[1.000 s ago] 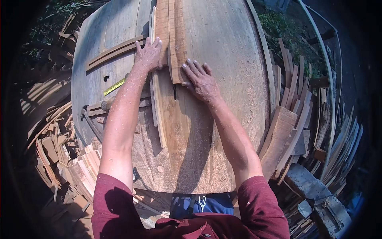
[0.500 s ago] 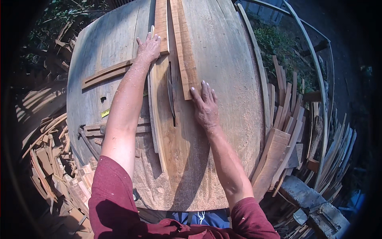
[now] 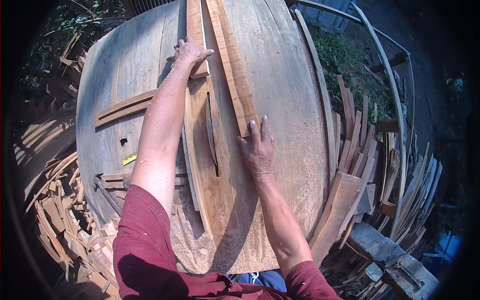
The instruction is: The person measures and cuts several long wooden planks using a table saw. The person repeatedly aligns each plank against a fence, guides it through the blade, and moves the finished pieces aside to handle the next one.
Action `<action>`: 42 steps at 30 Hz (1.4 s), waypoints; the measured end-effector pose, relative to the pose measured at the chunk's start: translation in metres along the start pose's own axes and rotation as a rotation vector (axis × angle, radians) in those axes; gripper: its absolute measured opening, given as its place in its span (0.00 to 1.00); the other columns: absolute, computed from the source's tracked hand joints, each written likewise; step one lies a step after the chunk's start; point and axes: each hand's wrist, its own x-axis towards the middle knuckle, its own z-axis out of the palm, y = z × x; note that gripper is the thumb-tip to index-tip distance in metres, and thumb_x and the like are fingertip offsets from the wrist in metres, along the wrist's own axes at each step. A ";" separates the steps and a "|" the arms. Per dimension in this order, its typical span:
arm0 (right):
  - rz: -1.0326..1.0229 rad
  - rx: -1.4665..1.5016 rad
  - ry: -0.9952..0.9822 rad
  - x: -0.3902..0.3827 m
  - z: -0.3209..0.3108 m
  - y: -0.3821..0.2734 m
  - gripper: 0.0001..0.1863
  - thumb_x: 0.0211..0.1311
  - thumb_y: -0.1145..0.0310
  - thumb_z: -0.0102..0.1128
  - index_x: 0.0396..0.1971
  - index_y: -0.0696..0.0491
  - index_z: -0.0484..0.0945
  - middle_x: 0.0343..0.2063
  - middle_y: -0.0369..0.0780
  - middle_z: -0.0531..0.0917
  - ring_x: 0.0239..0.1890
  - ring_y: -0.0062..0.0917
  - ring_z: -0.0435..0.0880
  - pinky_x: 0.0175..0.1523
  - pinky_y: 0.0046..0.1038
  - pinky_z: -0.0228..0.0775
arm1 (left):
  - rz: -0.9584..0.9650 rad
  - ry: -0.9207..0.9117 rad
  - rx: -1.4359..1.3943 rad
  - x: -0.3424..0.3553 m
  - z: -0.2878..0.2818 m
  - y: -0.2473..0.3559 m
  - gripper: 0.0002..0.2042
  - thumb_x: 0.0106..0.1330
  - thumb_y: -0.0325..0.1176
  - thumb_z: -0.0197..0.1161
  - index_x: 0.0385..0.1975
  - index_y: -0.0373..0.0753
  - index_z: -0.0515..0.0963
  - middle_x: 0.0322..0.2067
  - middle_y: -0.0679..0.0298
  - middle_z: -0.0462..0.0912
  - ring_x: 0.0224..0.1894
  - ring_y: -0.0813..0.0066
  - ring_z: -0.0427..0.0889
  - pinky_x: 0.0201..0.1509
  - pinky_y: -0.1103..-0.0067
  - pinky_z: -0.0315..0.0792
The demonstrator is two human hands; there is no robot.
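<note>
Two long wooden boards lie lengthwise on a broad wooden worktable (image 3: 287,85). My left hand (image 3: 186,52) spans the near end of the left board (image 3: 196,24), thumb over its right edge and fingers bent at its left side. At the near end of the right board (image 3: 231,65), my right hand (image 3: 259,150) rests with fingers stretched along the corner, thumb against the end. Between the arms, a thin saw blade (image 3: 211,131) shows in a slot in the tabletop. A straight wooden strip (image 3: 196,167) runs along the blade's left.
A grooved wooden piece (image 3: 122,107), a yellow measuring tape piece (image 3: 130,159) and a hammer-like tool (image 3: 105,187) lie on the left. Sawdust covers the near tabletop. Offcuts (image 3: 60,215) pile up at left; upright planks (image 3: 340,200) and a concrete block (image 3: 385,250) stand at right.
The view has shifted, so the table appears lower. My left thumb has spread across the left board. My right hand stays at the right board's near end, fingers farther along its corner.
</note>
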 end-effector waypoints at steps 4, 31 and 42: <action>-0.010 0.012 -0.003 0.000 0.006 -0.005 0.37 0.59 0.63 0.71 0.68 0.50 0.66 0.70 0.58 0.62 0.65 0.53 0.72 0.67 0.48 0.65 | -0.032 0.066 -0.002 0.027 0.008 -0.011 0.56 0.51 0.63 0.72 0.75 0.38 0.52 0.71 0.47 0.60 0.75 0.46 0.55 0.74 0.34 0.44; 0.018 0.046 0.119 -0.008 0.011 0.002 0.31 0.64 0.64 0.66 0.66 0.52 0.67 0.65 0.58 0.68 0.63 0.55 0.72 0.64 0.48 0.69 | 0.199 0.109 -0.317 -0.396 -0.059 -0.205 0.42 0.57 0.39 0.63 0.75 0.37 0.57 0.50 0.43 0.67 0.54 0.42 0.75 0.62 0.61 0.72; 0.730 1.231 0.266 -0.077 -0.112 -0.012 0.17 0.65 0.61 0.65 0.41 0.61 0.79 0.27 0.39 0.83 0.32 0.28 0.84 0.45 0.35 0.80 | 0.038 0.097 -0.237 -0.567 0.072 -0.243 0.42 0.60 0.34 0.66 0.74 0.36 0.52 0.56 0.39 0.65 0.49 0.35 0.79 0.52 0.53 0.77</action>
